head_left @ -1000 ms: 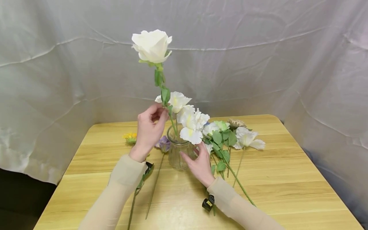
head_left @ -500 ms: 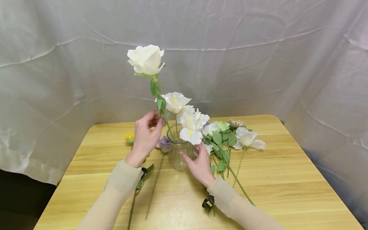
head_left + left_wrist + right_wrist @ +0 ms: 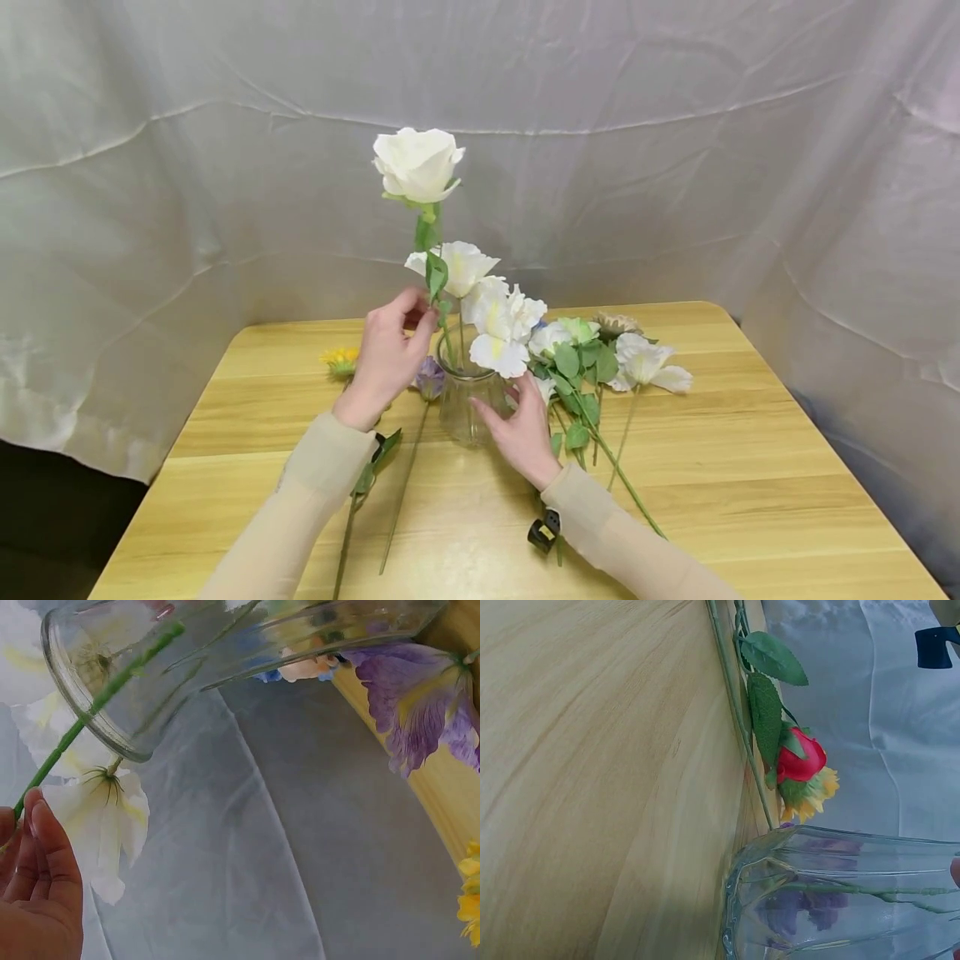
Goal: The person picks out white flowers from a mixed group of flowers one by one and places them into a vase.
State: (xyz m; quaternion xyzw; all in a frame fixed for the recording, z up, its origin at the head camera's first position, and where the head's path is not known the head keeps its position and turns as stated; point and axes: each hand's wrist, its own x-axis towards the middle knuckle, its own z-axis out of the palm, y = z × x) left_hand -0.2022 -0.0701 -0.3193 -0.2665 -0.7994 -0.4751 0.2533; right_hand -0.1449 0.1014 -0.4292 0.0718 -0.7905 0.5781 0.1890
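My left hand (image 3: 393,346) pinches the green stem (image 3: 56,754) of a white rose (image 3: 418,164) between thumb and fingertips. The rose stands nearly upright, its bloom high above the other flowers. In the left wrist view, the cut end of its stem is inside the mouth of a clear glass vase (image 3: 459,417). My right hand (image 3: 525,433) holds the vase by its right side, thumb in front; its other fingers are partly hidden. White irises (image 3: 501,333) lean over the vase rim, their stems inside the glass.
Right of the vase lie green leaves (image 3: 588,362) and several pale blooms, including a white flower (image 3: 643,360). To the left are a purple flower (image 3: 430,379) and a yellow flower (image 3: 341,358). A red rose (image 3: 801,756) lies there too. Grey cloth (image 3: 600,200) hangs behind the table (image 3: 750,467).
The white rose has come down with my left hand, its stem going lower into the vase. Its bloom swung left, then back right. My right hand and the vase have stayed put.
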